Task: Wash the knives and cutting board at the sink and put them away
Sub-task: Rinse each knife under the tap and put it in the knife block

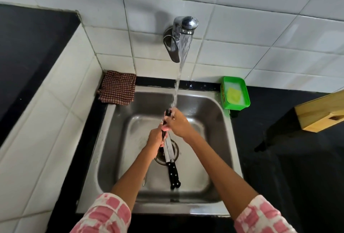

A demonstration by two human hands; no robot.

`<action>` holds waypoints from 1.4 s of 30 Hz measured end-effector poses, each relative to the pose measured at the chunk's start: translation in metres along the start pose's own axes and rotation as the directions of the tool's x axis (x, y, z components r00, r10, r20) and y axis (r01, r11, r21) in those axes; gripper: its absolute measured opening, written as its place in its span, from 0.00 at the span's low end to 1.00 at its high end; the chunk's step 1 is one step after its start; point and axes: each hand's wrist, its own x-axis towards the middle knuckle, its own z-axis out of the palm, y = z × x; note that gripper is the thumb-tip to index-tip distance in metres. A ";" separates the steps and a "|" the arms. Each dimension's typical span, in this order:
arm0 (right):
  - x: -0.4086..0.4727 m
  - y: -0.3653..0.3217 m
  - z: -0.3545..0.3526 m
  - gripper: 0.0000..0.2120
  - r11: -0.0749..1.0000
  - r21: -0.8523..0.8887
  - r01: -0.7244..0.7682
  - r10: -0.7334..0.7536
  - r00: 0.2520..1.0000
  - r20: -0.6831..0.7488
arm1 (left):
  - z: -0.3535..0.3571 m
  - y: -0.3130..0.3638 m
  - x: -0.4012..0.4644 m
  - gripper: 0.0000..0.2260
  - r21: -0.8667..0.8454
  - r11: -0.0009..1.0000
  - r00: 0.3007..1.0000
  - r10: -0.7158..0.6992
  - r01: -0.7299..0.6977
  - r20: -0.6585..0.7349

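Sink (pixel 219 113): steel basin, tap running.
Two knives (pixel 172 167) on sink floor over drain: stiff, wet, likely slippery; take by black handles, which point toward near rim.
Held knife (pixel 168 113) under stream, long axis front-to-back.
Left hand (pixel 155 137), right hand (pixel 176 123): both gripping it.

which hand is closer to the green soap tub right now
Right. The right hand is under the water stream, over the middle of the sink, on the tub's side. The left hand sits farther from it, lower and beyond the right hand.
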 end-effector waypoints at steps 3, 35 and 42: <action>0.003 0.004 -0.010 0.07 1.000 -0.003 0.018 -0.018 0.980 -0.196 | 0.002 0.001 -0.007 0.23 -0.081 0.997 0.987 0.023 -0.010 0.159; -0.025 0.009 0.011 0.19 0.944 0.246 -0.218 0.206 0.976 0.076 | -0.036 0.030 -0.012 0.15 -0.048 0.998 0.967 0.056 -0.045 0.249; -0.035 -0.010 -0.019 0.11 0.743 0.629 -0.228 0.106 0.968 0.226 | -0.003 0.065 -0.007 0.20 -0.063 0.997 0.984 -0.025 0.037 0.177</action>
